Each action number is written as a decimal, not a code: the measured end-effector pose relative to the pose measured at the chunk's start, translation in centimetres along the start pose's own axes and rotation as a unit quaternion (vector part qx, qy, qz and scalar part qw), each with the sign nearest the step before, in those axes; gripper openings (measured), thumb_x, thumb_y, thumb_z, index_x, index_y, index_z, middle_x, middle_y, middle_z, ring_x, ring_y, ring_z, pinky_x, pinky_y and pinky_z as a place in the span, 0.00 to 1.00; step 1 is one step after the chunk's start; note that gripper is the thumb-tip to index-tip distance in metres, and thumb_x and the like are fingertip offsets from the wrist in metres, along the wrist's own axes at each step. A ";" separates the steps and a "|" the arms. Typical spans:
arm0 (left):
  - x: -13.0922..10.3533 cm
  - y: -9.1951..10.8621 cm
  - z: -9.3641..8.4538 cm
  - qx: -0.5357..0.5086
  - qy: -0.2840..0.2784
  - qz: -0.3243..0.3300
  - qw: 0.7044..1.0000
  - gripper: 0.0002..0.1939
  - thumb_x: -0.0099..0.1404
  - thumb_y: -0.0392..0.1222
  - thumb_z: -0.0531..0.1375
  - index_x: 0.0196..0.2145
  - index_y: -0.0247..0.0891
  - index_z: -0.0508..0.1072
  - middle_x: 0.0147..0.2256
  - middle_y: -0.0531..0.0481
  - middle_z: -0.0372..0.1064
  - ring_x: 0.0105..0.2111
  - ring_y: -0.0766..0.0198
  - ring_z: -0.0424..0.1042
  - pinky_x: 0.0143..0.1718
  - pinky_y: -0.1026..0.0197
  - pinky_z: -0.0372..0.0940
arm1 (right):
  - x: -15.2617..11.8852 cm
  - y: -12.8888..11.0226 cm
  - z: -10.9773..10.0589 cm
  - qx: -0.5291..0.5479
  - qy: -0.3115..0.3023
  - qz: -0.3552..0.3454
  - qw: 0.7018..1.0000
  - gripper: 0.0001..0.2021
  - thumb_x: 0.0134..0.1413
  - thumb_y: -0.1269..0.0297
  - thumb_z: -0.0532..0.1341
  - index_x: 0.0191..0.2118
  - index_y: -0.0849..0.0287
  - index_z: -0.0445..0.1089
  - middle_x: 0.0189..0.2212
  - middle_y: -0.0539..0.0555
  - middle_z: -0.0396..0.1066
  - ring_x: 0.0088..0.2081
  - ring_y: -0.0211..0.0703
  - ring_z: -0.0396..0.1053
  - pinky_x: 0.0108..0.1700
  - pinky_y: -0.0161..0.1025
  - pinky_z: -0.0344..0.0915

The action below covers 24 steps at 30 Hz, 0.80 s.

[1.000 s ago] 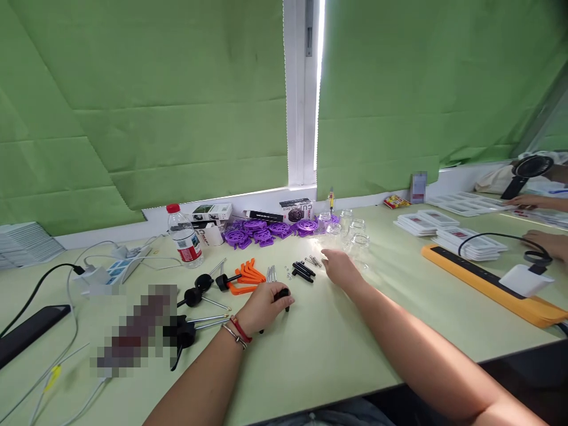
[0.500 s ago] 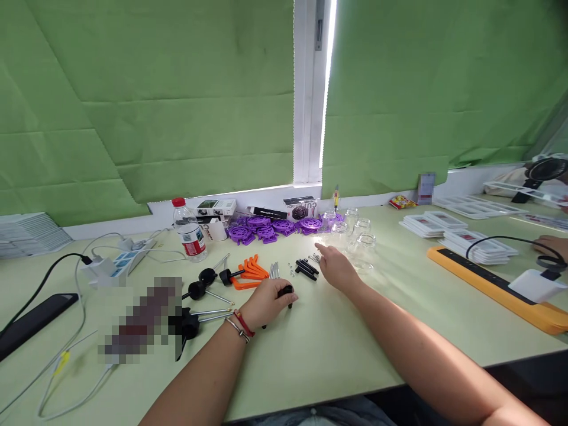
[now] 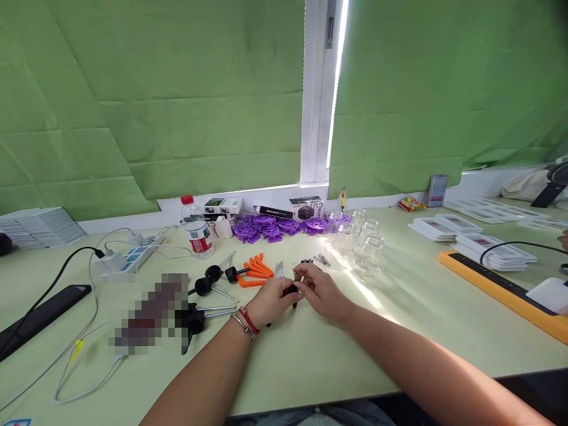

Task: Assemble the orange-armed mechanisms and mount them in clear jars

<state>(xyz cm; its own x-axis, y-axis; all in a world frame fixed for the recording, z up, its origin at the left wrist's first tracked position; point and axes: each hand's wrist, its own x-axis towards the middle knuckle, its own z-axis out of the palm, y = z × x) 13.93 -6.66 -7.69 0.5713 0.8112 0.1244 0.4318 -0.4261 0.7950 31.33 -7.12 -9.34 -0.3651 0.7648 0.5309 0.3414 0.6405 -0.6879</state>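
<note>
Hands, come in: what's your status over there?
Left hand holds black part. Right hand pinches small spring at it. Loose springs beyond; clear jars apart from both hands.

Green blinds (image 3: 195, 89) flanking white window frame (image 3: 314, 106)

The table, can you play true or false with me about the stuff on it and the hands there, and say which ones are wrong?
1. The left hand is holding a black part. True.
2. The bottle has a blue cap. False: the cap on the bottle is red.
3. The orange pieces lie to the left of the glass jars. True.
4. The right hand is far away from the left one. False: the right hand is right beside it.
5. The bracelets are on the right arm. False: the bracelets are on the left arm.
</note>
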 end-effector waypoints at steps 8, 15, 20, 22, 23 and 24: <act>0.0 0.1 0.0 0.018 0.004 0.000 1.000 0.15 0.62 0.49 0.55 0.29 0.34 0.71 0.22 0.54 0.60 0.25 0.68 0.56 0.26 0.66 0.54 | 0.0 -0.7 -0.3 -0.052 -0.004 -0.019 0.998 0.07 0.55 0.71 0.55 0.40 0.57 0.65 0.30 0.51 0.67 0.28 0.36 0.63 0.31 0.35 0.62; 0.1 -0.1 -0.1 0.039 0.006 0.004 0.999 0.13 0.61 0.48 0.55 0.28 0.35 0.70 0.24 0.54 0.61 0.27 0.67 0.58 0.29 0.65 0.56 | 0.2 -0.4 -0.7 -0.088 -0.039 -0.102 0.990 0.05 0.55 0.72 0.55 0.33 0.57 0.66 0.33 0.54 0.66 0.33 0.40 0.64 0.35 0.38 0.63; 0.0 -0.1 0.1 0.000 0.038 0.007 0.999 0.07 0.60 0.43 0.57 0.33 0.36 0.67 0.28 0.52 0.64 0.28 0.66 0.61 0.29 0.65 0.56 | 0.1 -0.6 -0.7 -0.087 -0.053 -0.109 0.989 0.05 0.55 0.72 0.55 0.33 0.57 0.67 0.34 0.54 0.67 0.33 0.40 0.65 0.35 0.38 0.64; 0.0 -0.1 0.1 -0.027 0.047 -0.003 0.999 0.10 0.59 0.42 0.57 0.38 0.37 0.65 0.28 0.54 0.64 0.26 0.67 0.61 0.27 0.66 0.56 | 0.1 -0.5 -0.8 -0.089 -0.063 -0.110 0.988 0.05 0.56 0.71 0.55 0.33 0.57 0.67 0.34 0.54 0.68 0.34 0.41 0.66 0.36 0.38 0.64; 0.0 -0.2 0.1 -0.030 0.050 -0.008 0.998 0.10 0.59 0.42 0.58 0.38 0.38 0.64 0.27 0.54 0.63 0.26 0.68 0.61 0.27 0.66 0.55 | 0.2 -0.4 -0.9 -0.090 -0.065 -0.108 0.988 0.06 0.56 0.71 0.54 0.34 0.57 0.68 0.34 0.54 0.68 0.35 0.41 0.66 0.37 0.39 0.64; 0.0 -0.3 0.0 -0.024 0.049 -0.013 0.998 0.10 0.58 0.42 0.58 0.37 0.38 0.63 0.26 0.55 0.62 0.25 0.68 0.60 0.26 0.66 0.55 | 0.3 -0.1 -1.0 -0.090 -0.058 -0.102 0.989 0.06 0.57 0.71 0.54 0.34 0.57 0.68 0.34 0.54 0.69 0.35 0.41 0.66 0.37 0.39 0.65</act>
<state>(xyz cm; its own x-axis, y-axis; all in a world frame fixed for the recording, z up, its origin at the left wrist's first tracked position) 13.81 -6.57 -7.91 0.4877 0.8583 0.1596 0.4105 -0.3868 0.8257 32.06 -6.85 -8.57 -0.5356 0.6125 0.5814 0.3962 0.7902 -0.4675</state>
